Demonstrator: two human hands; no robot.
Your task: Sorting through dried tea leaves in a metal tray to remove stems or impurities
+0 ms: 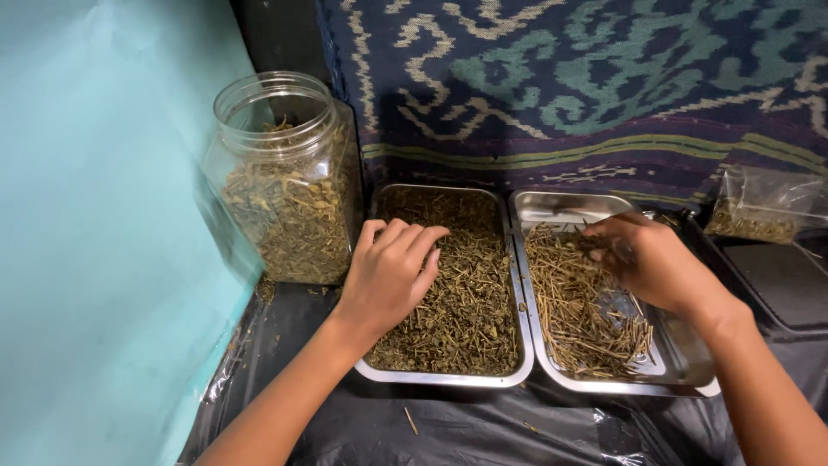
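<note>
Two steel trays stand side by side on black plastic sheeting. The left tray (448, 376) is full of dried green-brown herb bits. My left hand (388, 272) rests palm down on that pile, fingers loosely curled and touching the herbs. The right tray (681, 367) holds a thinner layer of straw-coloured dried stems (573, 311). Over its far part, my right hand (651, 259) has its fingertips pinched together on a few stems.
A clear plastic jar (285, 185) without a lid, mostly full of the dried herb, stands left of the trays against a turquoise wall. A small clear bag (763, 207) of herb lies at the right, above a dark tray (780, 276). A patterned woven cloth (586, 78) hangs behind.
</note>
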